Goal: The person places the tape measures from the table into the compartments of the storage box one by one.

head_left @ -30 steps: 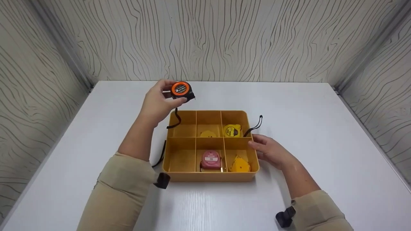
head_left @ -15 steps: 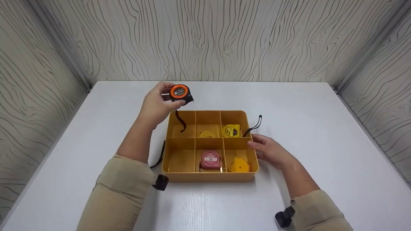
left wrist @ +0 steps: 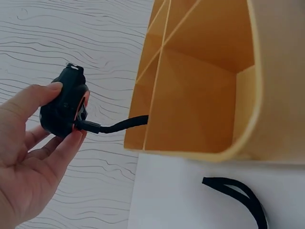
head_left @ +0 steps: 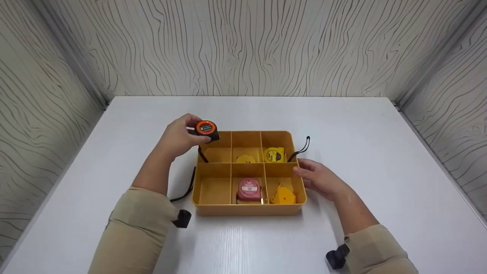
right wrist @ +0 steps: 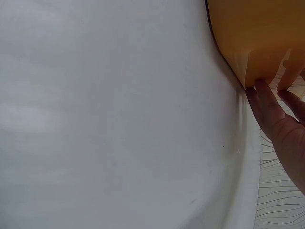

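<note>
My left hand holds a black tape measure with an orange ring, above the back left compartment of the yellow box. Its black strap hangs down toward that compartment. With its fingertips, my right hand touches the box's right outer wall, near the rim. A pink tape measure stands in the front middle compartment, and an orange-yellow one lies in the front right. At the back right sits a yellow tape measure; a yellow rounded thing shows partly at the back middle.
A black strap loop sticks out over the box's right rim. Another black strap lies on the white table beside the box's left wall. Wood-patterned panels enclose the table's back and sides.
My left hand has brought the black and orange tape measure lower, nearer and slightly left, its strap swinging. The right hand and the box stay nearly where they were.
</note>
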`<state>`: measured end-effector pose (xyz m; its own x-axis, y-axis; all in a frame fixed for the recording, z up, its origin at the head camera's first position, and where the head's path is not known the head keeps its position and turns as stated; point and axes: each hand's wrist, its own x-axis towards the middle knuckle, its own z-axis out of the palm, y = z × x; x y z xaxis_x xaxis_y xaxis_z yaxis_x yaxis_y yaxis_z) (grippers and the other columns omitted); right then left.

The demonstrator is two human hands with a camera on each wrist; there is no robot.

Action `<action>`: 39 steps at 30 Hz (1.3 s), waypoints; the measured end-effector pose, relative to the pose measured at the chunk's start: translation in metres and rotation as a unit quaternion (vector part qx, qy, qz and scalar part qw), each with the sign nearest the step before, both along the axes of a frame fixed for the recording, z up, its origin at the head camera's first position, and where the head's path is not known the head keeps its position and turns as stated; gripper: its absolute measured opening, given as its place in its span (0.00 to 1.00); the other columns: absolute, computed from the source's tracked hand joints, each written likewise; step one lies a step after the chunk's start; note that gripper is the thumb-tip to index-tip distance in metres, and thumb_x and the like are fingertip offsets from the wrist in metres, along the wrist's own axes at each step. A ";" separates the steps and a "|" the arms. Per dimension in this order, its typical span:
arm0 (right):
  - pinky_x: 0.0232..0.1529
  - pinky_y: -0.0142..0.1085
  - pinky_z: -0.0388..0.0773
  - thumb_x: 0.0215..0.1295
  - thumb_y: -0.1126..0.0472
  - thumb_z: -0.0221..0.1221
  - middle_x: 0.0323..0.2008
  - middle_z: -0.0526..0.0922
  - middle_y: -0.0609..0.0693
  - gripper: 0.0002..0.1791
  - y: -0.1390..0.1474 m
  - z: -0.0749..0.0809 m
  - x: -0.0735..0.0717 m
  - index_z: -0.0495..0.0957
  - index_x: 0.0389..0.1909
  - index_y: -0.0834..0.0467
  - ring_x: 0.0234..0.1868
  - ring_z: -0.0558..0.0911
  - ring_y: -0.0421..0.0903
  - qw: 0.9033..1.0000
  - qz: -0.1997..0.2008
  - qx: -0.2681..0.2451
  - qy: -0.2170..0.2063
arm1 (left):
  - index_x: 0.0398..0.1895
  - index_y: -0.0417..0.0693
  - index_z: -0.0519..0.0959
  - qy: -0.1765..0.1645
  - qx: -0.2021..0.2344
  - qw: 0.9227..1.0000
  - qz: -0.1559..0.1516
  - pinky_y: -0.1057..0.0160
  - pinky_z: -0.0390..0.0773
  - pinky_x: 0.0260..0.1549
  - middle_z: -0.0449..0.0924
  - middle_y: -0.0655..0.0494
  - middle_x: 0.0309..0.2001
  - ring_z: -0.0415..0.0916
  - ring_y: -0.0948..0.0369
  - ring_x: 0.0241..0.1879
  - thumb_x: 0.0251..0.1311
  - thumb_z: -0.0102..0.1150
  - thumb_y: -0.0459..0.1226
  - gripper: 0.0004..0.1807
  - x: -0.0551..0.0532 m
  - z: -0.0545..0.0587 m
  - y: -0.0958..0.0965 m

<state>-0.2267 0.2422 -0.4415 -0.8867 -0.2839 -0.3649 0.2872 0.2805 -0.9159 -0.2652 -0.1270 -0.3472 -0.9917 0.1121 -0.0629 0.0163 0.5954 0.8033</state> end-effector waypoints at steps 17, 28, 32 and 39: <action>0.58 0.48 0.67 0.62 0.47 0.56 0.67 0.59 0.53 0.36 0.000 0.000 -0.001 0.57 0.67 0.55 0.65 0.62 0.52 1.000 -0.001 0.007 0.000 | 0.51 0.46 0.71 -0.053 -0.045 0.997 -0.020 0.55 0.74 0.49 0.73 0.49 0.50 0.72 0.54 0.49 0.47 0.68 0.38 0.26 -0.001 -0.018 -0.014; 0.58 0.49 0.65 0.62 0.47 0.55 0.67 0.58 0.54 0.35 -0.001 0.001 -0.001 0.56 0.68 0.55 0.66 0.61 0.53 1.000 0.000 0.012 0.001 | 0.53 0.46 0.69 -0.061 -0.043 0.996 -0.039 0.55 0.74 0.50 0.70 0.50 0.53 0.72 0.54 0.51 0.47 0.67 0.35 0.28 -0.001 -0.023 -0.015; 0.59 0.49 0.65 0.62 0.47 0.55 0.67 0.58 0.53 0.35 -0.001 0.000 -0.001 0.57 0.67 0.54 0.66 0.61 0.53 1.000 0.000 0.013 0.001 | 0.52 0.49 0.68 -0.065 -0.029 0.997 -0.031 0.56 0.74 0.50 0.70 0.52 0.54 0.70 0.54 0.53 0.46 0.68 0.33 0.28 0.000 -0.027 -0.014; 0.59 0.50 0.64 0.62 0.47 0.55 0.67 0.58 0.53 0.35 -0.001 -0.001 -0.001 0.57 0.67 0.54 0.66 0.61 0.53 1.000 -0.001 0.008 0.000 | 0.51 0.50 0.69 -0.060 -0.013 0.998 -0.022 0.57 0.75 0.49 0.69 0.53 0.53 0.70 0.55 0.53 0.45 0.69 0.33 0.29 0.002 -0.032 -0.011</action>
<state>-0.2273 0.2414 -0.4429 -0.8871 -0.2764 -0.3696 0.2879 0.2944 -0.9113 -0.2635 -0.1385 -0.3788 -0.9710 0.1513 -0.1852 -0.0537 0.6167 0.7854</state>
